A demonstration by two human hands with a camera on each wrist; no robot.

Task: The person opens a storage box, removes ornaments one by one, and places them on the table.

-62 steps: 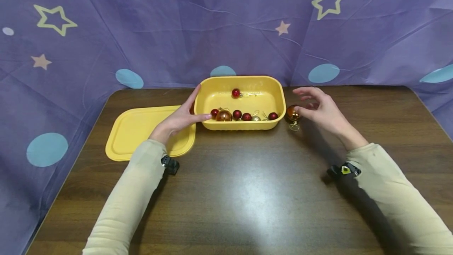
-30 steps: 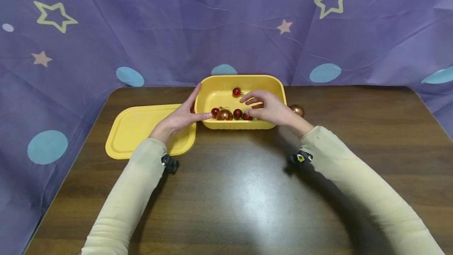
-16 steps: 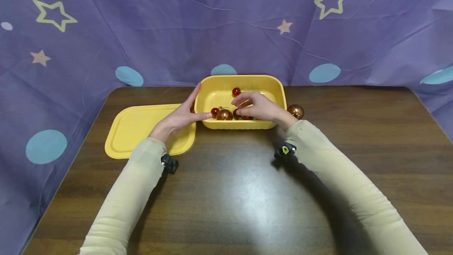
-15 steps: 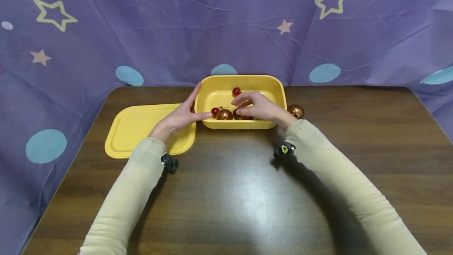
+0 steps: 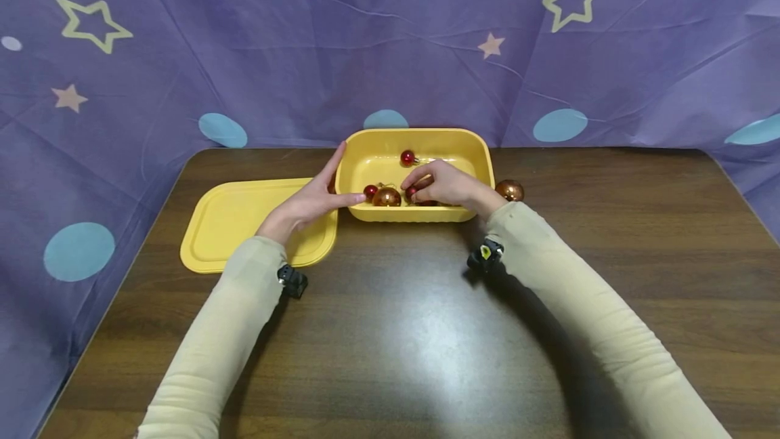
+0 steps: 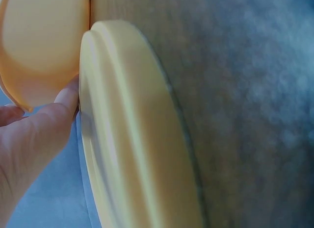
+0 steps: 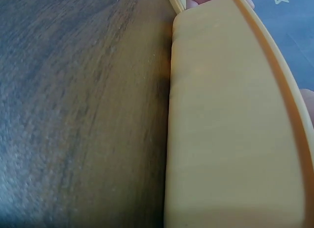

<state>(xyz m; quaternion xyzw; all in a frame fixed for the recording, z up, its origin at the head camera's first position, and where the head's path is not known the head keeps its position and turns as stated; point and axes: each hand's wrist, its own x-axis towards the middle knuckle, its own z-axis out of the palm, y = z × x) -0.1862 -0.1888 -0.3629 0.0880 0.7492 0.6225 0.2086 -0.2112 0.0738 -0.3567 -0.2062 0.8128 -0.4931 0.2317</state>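
A yellow plastic box stands at the back of the table, with several small red and gold Christmas baubles inside. My left hand holds its left end, thumb over the front rim and fingers along the side; in the left wrist view the thumb lies against the box. Reaching over the front wall, my right hand pinches a small dark red bauble between thumb and fingers. Left of it lies a bigger copper bauble, and a shiny red bauble sits farther back. Other baubles are hidden under the right hand.
The yellow lid lies flat on the table left of the box, partly under the left wrist. A copper glitter bauble rests on the table just right of the box. A purple curtain hangs behind the table.
My right hand has moved left from the copper bauble beside the box into the box, and its fingers have closed on a dark red bauble. The left hand stays at the box.
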